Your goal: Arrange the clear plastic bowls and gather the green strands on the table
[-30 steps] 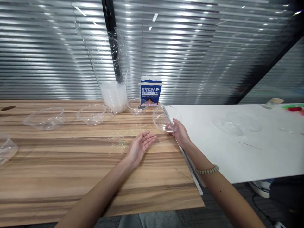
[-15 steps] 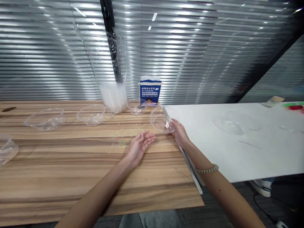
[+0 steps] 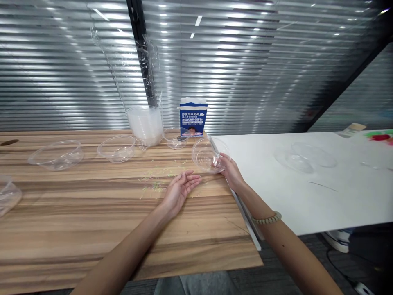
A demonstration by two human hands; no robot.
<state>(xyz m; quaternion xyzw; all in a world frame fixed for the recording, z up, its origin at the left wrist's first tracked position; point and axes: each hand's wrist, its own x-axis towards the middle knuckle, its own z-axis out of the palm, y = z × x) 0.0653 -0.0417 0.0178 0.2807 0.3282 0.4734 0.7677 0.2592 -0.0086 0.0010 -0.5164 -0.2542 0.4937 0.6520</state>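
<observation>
Clear plastic bowl [image 3: 206, 159] is in the right hand [image 3: 232, 175], over the seam between wooden table [image 3: 76, 231] and white table [image 3: 276, 200]. Can't tell if its base touches down.

Right fingers are closed on the near-right side, thumb by the rim, some fingers visible through the wall. Left hand [image 3: 179, 191] is open, fingers extended and loosely together, palm toward the bowl, nothing in it; can't tell if it rests on the wood.

Handling, my read: very light, thin-walled, semi-stiff. Smooth, so likely slippery; could dent or crack if pinched hard. Best hold is the rim, or rim plus a hand under the base. Clear walls make the edge hard to see.

Left of the left hand: scattered yellow-green bits [image 3: 156, 186]. Behind: small clear bowl [image 3: 176, 141], nested stack of containers [image 3: 146, 128].

Text: blue pack [image 3: 193, 119], white Chinese print. Line one 即使成本更高, line three 用巴氏鲜奶做面包! Smaller print too fine to read. No marking I can read on the held bowl.
</observation>
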